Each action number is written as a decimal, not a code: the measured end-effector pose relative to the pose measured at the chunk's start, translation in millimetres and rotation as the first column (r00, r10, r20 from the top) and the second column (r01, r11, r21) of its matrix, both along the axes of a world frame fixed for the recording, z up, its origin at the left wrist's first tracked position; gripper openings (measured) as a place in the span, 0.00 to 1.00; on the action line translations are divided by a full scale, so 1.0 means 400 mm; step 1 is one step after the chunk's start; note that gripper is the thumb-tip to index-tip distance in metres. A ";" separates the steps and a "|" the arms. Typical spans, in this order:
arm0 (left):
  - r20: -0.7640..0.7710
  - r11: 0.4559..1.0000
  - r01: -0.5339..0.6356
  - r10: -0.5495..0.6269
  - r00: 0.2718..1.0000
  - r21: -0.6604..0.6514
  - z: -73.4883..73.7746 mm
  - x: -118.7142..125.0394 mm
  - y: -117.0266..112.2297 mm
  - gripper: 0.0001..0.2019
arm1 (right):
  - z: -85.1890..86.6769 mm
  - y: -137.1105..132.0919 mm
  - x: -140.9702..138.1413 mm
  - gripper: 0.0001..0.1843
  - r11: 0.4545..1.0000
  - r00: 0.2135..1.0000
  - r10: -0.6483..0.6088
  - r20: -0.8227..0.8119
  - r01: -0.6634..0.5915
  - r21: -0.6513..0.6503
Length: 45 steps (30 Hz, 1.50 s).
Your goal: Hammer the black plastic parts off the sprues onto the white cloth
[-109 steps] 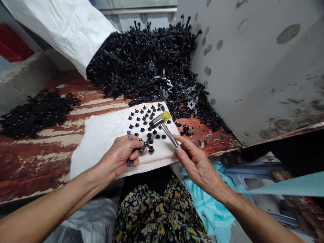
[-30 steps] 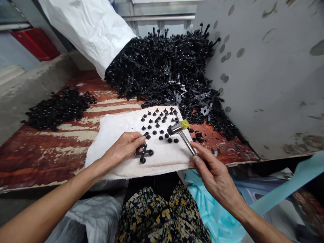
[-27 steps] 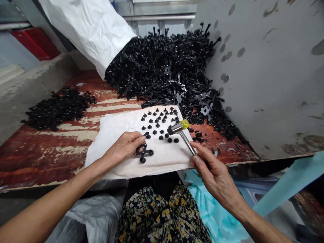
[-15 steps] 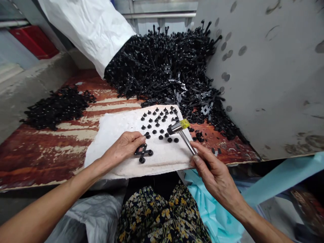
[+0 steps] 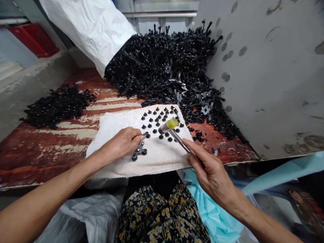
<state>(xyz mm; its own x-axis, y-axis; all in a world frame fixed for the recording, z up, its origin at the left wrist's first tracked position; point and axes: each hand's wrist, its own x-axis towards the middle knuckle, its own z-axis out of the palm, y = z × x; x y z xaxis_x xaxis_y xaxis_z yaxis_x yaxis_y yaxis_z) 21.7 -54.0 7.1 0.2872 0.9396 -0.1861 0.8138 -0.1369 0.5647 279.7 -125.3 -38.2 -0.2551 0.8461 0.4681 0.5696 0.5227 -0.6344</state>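
My right hand (image 5: 210,170) is closed round the metal handle of a small hammer (image 5: 170,127) with a yellow and steel head, held over the white cloth pad (image 5: 113,126). My left hand (image 5: 121,143) pinches a black strap assembly (image 5: 138,153) that lies on the pad with round black studs at its ends. Several loose black studs (image 5: 157,119) stand on the pad just beyond the fingers and under the hammer head.
A large heap of black strap parts (image 5: 164,64) spills from a white sack (image 5: 88,27) at the back. A smaller black pile (image 5: 57,106) lies on the worn red board at left. A grey panel (image 5: 265,74) walls the right side. Teal sheet (image 5: 210,209) lies below right.
The hammer head has swung left, closer to my left hand. The black assembly under my left fingers has turned and shifted slightly left on the pad.
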 end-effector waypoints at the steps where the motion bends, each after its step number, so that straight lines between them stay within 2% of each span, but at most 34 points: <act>1: -0.006 1.000 0.005 -0.005 1.000 -0.003 0.000 0.000 0.002 0.16 | 0.010 0.006 -0.011 0.27 0.999 1.000 0.020 0.018 -0.021 0.043; 5: 0.015 1.000 -0.002 0.002 1.000 -0.027 0.000 0.005 0.004 0.15 | 0.028 0.032 -0.051 0.29 0.987 0.982 0.018 0.190 -0.047 0.151; 7: 0.039 0.999 -0.001 0.003 0.999 -0.044 0.001 0.006 0.003 0.15 | 0.028 0.039 -0.063 0.29 0.988 0.939 -0.003 0.345 -0.051 0.146; 9: 0.063 0.999 0.001 0.002 0.998 -0.052 -0.002 0.005 0.002 0.14 | 0.029 0.039 -0.069 0.30 0.990 0.903 -0.009 0.431 -0.054 0.134; 11: 0.089 0.998 -0.002 0.007 0.996 -0.061 -0.008 0.000 0.003 0.15 | 0.035 0.035 -0.072 0.30 0.987 0.929 0.006 0.371 -0.066 0.149; 14: 0.153 0.994 -0.017 0.033 0.988 -0.105 -0.024 -0.010 0.009 0.16 | 0.044 0.028 -0.074 0.34 0.972 0.985 0.024 0.171 -0.063 0.227; 15: 0.171 0.993 -0.020 0.041 0.984 -0.120 -0.029 -0.013 0.012 0.16 | 0.045 0.028 -0.075 0.35 0.970 0.986 0.016 0.166 -0.056 0.236; 19: 0.168 0.991 -0.020 0.043 0.985 -0.134 -0.038 -0.018 0.016 0.15 | 0.045 0.036 -0.076 0.31 0.990 0.904 -0.006 0.428 -0.056 0.132; 21: 0.160 0.992 -0.026 0.046 0.986 -0.125 -0.039 -0.016 0.015 0.15 | 0.050 0.038 -0.077 0.30 0.991 0.914 0.003 0.406 -0.057 0.122; 24: 0.161 0.994 -0.013 0.031 0.986 -0.107 -0.039 -0.012 0.015 0.16 | 0.059 0.032 -0.080 0.32 0.975 0.983 -0.022 0.182 -0.019 0.223; 25: 0.157 0.994 -0.003 0.020 0.987 -0.107 -0.040 -0.012 0.016 0.16 | 0.059 0.029 -0.081 0.32 0.971 0.986 -0.033 0.166 -0.008 0.239; 27: 0.138 0.994 0.005 0.011 0.990 -0.114 -0.041 -0.014 0.019 0.15 | 0.056 0.026 -0.082 0.32 0.979 0.960 -0.045 0.277 -0.013 0.205; 29: 0.117 0.994 -0.002 0.015 0.993 -0.110 -0.040 -0.022 0.019 0.15 | 0.054 0.027 -0.079 0.31 0.995 0.908 -0.002 0.420 -0.040 0.091; 30: 0.109 0.995 -0.006 0.017 0.994 -0.098 -0.038 -0.027 0.017 0.16 | 0.056 0.028 -0.077 0.30 0.998 0.906 0.027 0.421 -0.050 0.044; 31: 0.106 0.997 -0.003 0.012 0.994 -0.082 -0.034 -0.030 0.011 0.16 | 0.060 0.030 -0.076 0.29 0.998 0.932 0.041 0.361 -0.052 0.021; 34: 0.140 0.996 0.073 -0.065 0.988 -0.058 -0.015 -0.024 -0.022 0.18 | 0.080 0.037 -0.078 0.22 0.999 0.999 0.030 0.012 -0.030 -0.033; 36: 0.169 0.982 0.180 -0.167 0.971 -0.064 -0.001 0.000 -0.054 0.17 | 0.085 0.039 -0.086 0.15 0.980 0.986 0.029 -0.163 -0.061 -0.190; 38: 0.155 0.959 0.279 -0.269 0.951 -0.045 0.008 0.033 -0.085 0.15 | 0.076 0.036 -0.096 0.09 0.906 0.954 0.043 -0.298 -0.163 -0.390; 40: 0.101 0.953 0.303 -0.303 0.948 0.015 0.012 0.060 -0.108 0.14 | 0.060 0.027 -0.103 0.07 0.813 0.906 0.022 -0.422 -0.262 -0.520; 42: 0.078 0.969 0.203 -0.215 0.974 0.140 0.012 0.070 -0.123 0.11 | 0.044 0.016 -0.104 0.08 0.762 0.862 -0.046 -0.505 -0.296 -0.576; 44: 0.120 0.965 -0.007 -0.026 0.992 0.261 0.009 0.062 -0.133 0.13 | 0.033 0.005 -0.099 0.10 0.753 0.823 -0.147 -0.549 -0.267 -0.601; 45: 0.145 0.957 -0.101 0.063 0.987 0.271 0.008 0.055 -0.137 0.15 | 0.029 0.002 -0.096 0.11 0.759 0.804 -0.194 -0.563 -0.240 -0.605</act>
<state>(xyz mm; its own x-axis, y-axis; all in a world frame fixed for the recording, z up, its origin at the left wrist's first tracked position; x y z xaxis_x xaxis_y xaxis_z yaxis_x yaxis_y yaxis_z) 43.7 -108.6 10.3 0.2110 0.9701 0.1196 0.7485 -0.2391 0.6185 241.2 -124.6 -26.5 -0.1536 0.9826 -0.1042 -0.0132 -0.1075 -0.9941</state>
